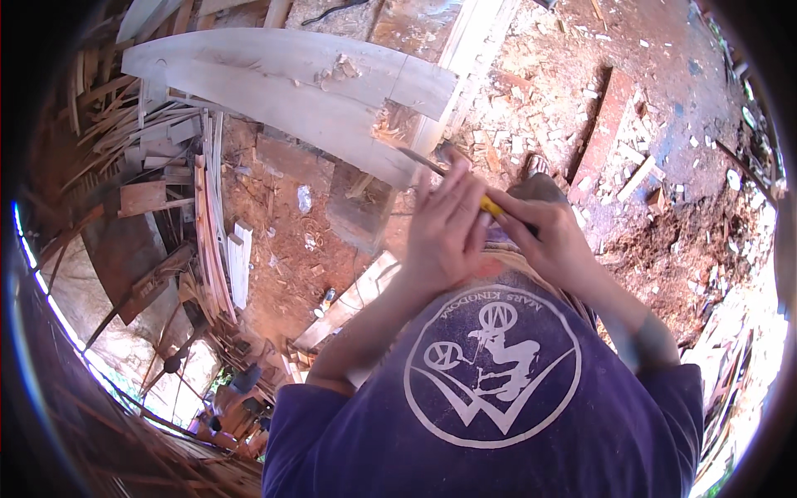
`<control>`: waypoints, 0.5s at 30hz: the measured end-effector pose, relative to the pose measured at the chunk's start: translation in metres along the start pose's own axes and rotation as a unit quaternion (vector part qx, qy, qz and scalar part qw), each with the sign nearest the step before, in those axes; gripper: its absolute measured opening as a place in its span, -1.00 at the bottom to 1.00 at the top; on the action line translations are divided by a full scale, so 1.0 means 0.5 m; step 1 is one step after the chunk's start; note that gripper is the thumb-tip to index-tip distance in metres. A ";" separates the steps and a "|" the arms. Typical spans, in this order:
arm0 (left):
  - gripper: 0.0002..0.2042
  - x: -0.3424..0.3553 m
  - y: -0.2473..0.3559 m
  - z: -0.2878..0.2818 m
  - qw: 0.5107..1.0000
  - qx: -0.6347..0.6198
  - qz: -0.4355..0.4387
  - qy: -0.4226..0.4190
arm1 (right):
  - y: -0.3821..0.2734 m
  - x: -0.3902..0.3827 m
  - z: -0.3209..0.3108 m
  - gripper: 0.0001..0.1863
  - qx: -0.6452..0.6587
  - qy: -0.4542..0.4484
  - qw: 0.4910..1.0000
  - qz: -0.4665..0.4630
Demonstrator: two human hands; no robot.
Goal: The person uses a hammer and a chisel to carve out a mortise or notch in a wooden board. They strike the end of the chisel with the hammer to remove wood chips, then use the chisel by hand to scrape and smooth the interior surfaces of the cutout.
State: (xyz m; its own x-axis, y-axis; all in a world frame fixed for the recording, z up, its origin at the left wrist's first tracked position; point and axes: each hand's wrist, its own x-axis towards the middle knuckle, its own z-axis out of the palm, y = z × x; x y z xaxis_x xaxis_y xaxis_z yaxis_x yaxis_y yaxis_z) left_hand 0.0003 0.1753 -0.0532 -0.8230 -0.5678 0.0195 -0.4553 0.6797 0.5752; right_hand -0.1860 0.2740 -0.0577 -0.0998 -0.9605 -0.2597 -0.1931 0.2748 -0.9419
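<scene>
A chisel (422, 159) with a long narrow metal blade and a yellow handle lies slantwise in front of my body. My right hand (550, 226) is closed around the yellow handle end. Farther forward, my left hand (448, 220) holds the tool, its fingers hiding the middle. The blade tip points up and left toward a notch (397, 124) cut in a wide pale wooden board (274, 70). Shavings and rough splinters sit at the notch. Whether the tip touches the wood I cannot tell.
Wood chips and offcuts litter the reddish floor (282, 241). Stacked thin wood strips (207, 216) stand at the left. A long pale beam (477, 41) runs by the board's right end. A reddish plank (602, 133) lies to the right. My foot (538, 164) shows beyond my right hand.
</scene>
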 end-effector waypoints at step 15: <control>-0.83 0.075 -0.107 -0.142 0.977 0.153 -0.106 0.107 | 0.037 0.006 -0.023 -0.62 0.014 0.030 0.992 0.119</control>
State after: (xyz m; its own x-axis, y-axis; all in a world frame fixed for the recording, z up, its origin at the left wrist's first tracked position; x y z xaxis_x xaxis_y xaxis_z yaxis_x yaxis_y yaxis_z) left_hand 0.0181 0.0844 -0.0251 -0.6245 -0.7723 0.1162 -0.7143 0.6250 0.3148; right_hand -0.2012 0.2764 -0.0733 -0.1969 -0.8643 -0.4629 -0.1292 0.4909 -0.8616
